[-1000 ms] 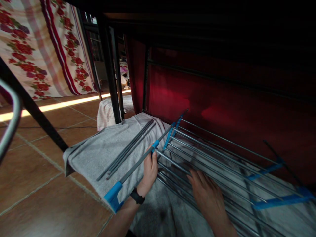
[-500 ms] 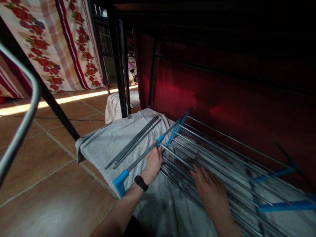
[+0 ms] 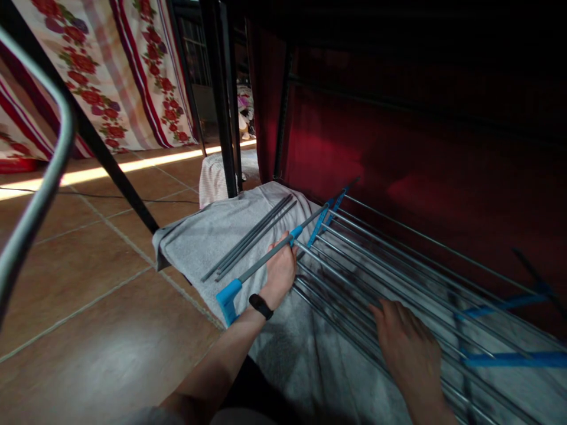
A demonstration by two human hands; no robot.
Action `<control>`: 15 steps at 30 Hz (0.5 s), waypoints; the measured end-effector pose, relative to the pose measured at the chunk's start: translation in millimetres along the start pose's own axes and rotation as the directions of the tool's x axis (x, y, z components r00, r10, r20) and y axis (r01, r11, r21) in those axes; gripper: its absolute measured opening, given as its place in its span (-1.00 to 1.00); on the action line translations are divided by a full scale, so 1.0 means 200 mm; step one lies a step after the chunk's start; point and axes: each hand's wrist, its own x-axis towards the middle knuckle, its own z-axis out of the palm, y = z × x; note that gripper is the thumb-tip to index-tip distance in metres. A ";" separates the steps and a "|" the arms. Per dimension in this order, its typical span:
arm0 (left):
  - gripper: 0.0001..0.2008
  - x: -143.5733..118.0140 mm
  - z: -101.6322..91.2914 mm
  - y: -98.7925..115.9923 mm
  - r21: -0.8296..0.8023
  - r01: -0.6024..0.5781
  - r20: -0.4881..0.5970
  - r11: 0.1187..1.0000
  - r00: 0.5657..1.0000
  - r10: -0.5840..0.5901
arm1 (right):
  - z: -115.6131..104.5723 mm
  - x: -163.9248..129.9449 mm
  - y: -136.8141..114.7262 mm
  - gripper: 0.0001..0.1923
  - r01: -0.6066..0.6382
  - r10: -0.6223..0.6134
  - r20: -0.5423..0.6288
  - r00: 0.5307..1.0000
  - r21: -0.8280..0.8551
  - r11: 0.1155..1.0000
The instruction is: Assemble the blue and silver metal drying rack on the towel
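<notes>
Rack (image 3: 398, 265) flat on grey towel (image 3: 208, 236), floor level. Left hand (image 3: 280, 273) clasped round grey end bar (image 3: 266, 260) (blue caps). Right hand (image 3: 410, 348) near, fingers spread, pressing rods.

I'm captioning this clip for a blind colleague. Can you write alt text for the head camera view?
A person's left hand grips a grey bar with blue end caps of a folded metal drying rack lying on a grey towel, while the right hand rests on the rack's rods. Terracotta floor tiles and a floral cloth lie beyond.
</notes>
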 end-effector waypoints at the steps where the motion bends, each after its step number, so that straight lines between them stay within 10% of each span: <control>1: -0.59 0.00 0.00 0.00 0.002 0.000 0.003 1.000 1.000 0.000 | 0.00 0.00 0.00 -0.73 0.004 -0.004 -0.001 1.000 -0.003 1.000; 15: -0.53 0.01 0.00 0.00 -0.010 0.039 0.017 0.999 0.999 -0.038 | 0.00 -0.04 0.04 -0.64 0.014 -0.014 -0.019 1.000 0.018 1.000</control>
